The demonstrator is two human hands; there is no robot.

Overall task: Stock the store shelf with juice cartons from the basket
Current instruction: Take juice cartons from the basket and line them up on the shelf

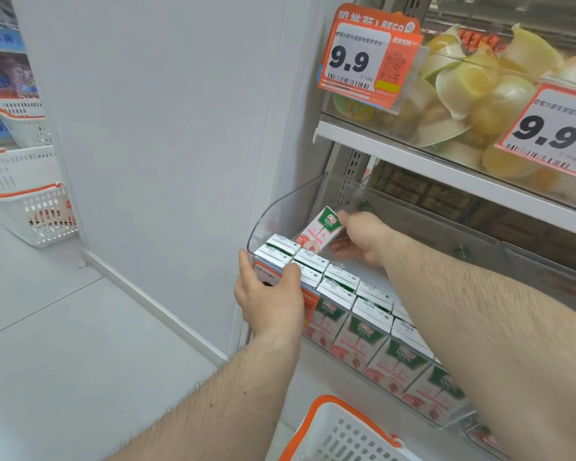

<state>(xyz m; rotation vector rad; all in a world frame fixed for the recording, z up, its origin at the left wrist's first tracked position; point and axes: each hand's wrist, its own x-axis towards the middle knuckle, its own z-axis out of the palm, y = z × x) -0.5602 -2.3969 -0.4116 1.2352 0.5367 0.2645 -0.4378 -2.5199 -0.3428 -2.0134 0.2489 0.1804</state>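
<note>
From the head camera, the right hand (359, 237) has its grip clamped on a tilted juice carton (320, 229), holding it above the bare back part of the clear shelf bin (281, 207). The left hand (268, 294) curls its grip over the bin's front left corner, fingers on the tops of the stocked cartons (346, 291), which stand upright in rows. The white, orange-rimmed basket (340, 434) sits below the shelf.

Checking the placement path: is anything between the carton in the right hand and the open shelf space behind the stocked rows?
Nothing visible. The right hand holds the tilted juice carton just above bare shelf floor, directly behind the stocked cartons. The left hand grips the bin's front corner, clear of that gap.
</note>
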